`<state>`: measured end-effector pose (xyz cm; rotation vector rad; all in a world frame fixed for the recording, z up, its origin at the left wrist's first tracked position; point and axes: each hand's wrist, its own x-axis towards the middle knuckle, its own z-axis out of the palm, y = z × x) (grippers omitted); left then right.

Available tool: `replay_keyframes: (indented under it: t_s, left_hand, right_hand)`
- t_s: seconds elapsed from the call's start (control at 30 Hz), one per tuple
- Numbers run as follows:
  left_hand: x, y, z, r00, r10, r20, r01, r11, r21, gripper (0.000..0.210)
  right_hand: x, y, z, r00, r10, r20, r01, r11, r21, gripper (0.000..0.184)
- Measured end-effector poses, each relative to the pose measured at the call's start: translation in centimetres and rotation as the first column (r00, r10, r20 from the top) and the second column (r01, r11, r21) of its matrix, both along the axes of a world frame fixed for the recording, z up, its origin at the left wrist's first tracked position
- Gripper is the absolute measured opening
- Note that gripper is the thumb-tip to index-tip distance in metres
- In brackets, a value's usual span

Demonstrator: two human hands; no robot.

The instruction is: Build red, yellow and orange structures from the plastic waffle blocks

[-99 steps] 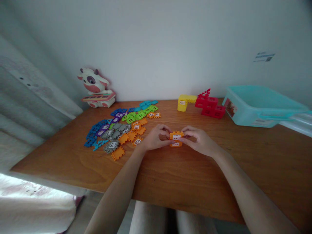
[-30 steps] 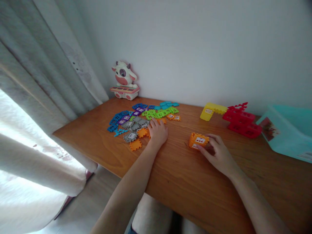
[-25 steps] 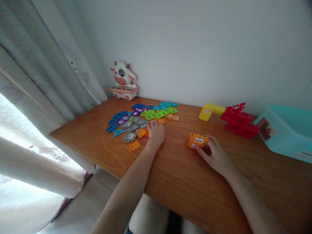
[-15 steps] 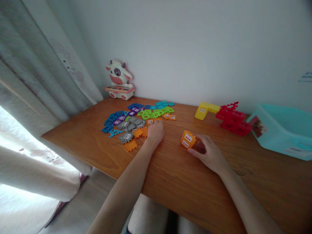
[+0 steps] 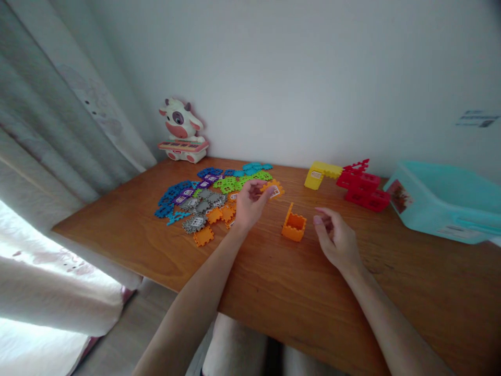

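My left hand (image 5: 250,206) pinches an orange interlocking tile with a white window (image 5: 275,191) between thumb and fingers, above the table. Just below and to its right stands an orange box built of such tiles (image 5: 294,230), its top uncovered and one panel sticking up at the left. My right hand (image 5: 337,237) is to the right of the box, apart from it, fingers loosely curled and nothing in them. Left of my left hand lie loose orange tiles (image 5: 204,236) and grey tiles (image 5: 194,223).
Green tiles (image 5: 235,184), purple tiles (image 5: 185,196) and blue tiles (image 5: 172,193) spread behind. A yellow tile build (image 5: 313,177) adjoins a red one (image 5: 364,185). At the right is a turquoise bin (image 5: 430,209); a cow keyboard toy (image 5: 183,130) stands at the back left.
My left hand has lifted an orange window tile from the pile and moved slightly right. My right hand has let go of the orange box, which now sits turned with its opening upward.
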<state>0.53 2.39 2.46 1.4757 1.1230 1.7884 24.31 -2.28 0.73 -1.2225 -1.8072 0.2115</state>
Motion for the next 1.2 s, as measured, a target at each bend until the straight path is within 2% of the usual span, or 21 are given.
replay_keyframes:
  t_s: [0.1, 0.23, 0.3, 0.4, 0.47, 0.53, 0.57, 0.67, 0.77, 0.83, 0.9, 1.07, 1.2]
  left_hand:
    - [1.0, -1.0, 0.4, 0.991, -0.122, 0.055, 0.118, 0.991, 0.067, 0.043]
    - [2.2, -2.6, 0.4, 0.971, -0.205, -0.125, 0.218, 0.971, 0.1, 0.04]
    - [2.6, -3.2, 0.4, 0.942, -0.23, -0.242, 0.264, 0.957, 0.119, 0.037]
    - [2.6, -3.5, 0.4, 0.871, -0.145, -0.469, 0.248, 0.954, 0.167, 0.037]
    - [2.4, -3.5, 0.4, 0.809, -0.045, -0.585, 0.183, 0.967, 0.179, 0.061]
    - [2.1, -3.4, 0.3, 0.76, -0.006, -0.65, 0.107, 0.987, 0.116, 0.081]
    - [2.0, -3.2, 0.2, 0.739, -0.023, -0.673, 0.084, 0.995, 0.058, 0.08]
    - [1.7, -2.7, -0.4, 0.697, -0.157, -0.7, 0.096, 0.987, -0.126, 0.057]
    - [1.6, -2.2, -0.9, 0.729, -0.239, -0.641, 0.135, 0.969, -0.207, 0.043]
    - [1.6, -2.0, -1.1, 0.773, -0.236, -0.589, 0.129, 0.967, -0.218, 0.038]
    - [1.6, -1.9, -1.1, 0.786, -0.223, -0.577, 0.118, 0.97, -0.214, 0.036]
    - [1.2, -1.8, -1.1, 0.716, -0.206, -0.667, 0.142, 0.978, -0.15, 0.027]
    - [1.5, -1.7, -1.4, 0.73, -0.193, -0.656, 0.122, 0.981, -0.153, 0.023]
  right_hand:
    - [-0.4, -0.2, 0.1, 0.999, 0.054, 0.009, -0.054, 0.996, 0.072, 0.03]
    - [-1.1, -1.0, 0.5, 0.99, 0.14, 0.018, -0.141, 0.98, 0.138, 0.031]
    - [-1.5, -1.4, 0.7, 0.988, 0.153, 0.014, -0.153, 0.975, 0.158, 0.021]
    - [-1.9, -1.6, 0.9, 0.994, 0.109, -0.026, -0.104, 0.982, 0.16, 0.015]
    - [-2.0, -1.3, 0.8, 0.992, 0.053, -0.117, -0.038, 0.991, 0.127, 0.019]
    - [-1.9, -0.8, 0.5, 0.966, -0.001, -0.259, 0.017, 0.998, 0.058, 0.023]
    - [-1.9, -0.5, 0.3, 0.943, -0.026, -0.333, 0.031, 0.999, 0.009, 0.027]
    - [-1.4, 0.5, -0.1, 0.854, -0.094, -0.512, 0.024, 0.99, -0.141, 0.039]
    - [-0.9, 1.0, -0.2, 0.778, -0.121, -0.617, -0.03, 0.973, -0.228, 0.044]
    - [-0.8, 1.1, -0.2, 0.74, -0.117, -0.662, -0.067, 0.967, -0.245, 0.044]
    - [-0.7, 1.1, -0.1, 0.719, -0.112, -0.686, -0.09, 0.963, -0.252, 0.043]
    - [-0.7, 1.1, 0.0, 0.708, -0.107, -0.698, -0.126, 0.953, -0.274, 0.042]
    - [-0.5, 1.1, 0.0, 0.75, -0.062, -0.659, -0.112, 0.97, -0.218, 0.039]
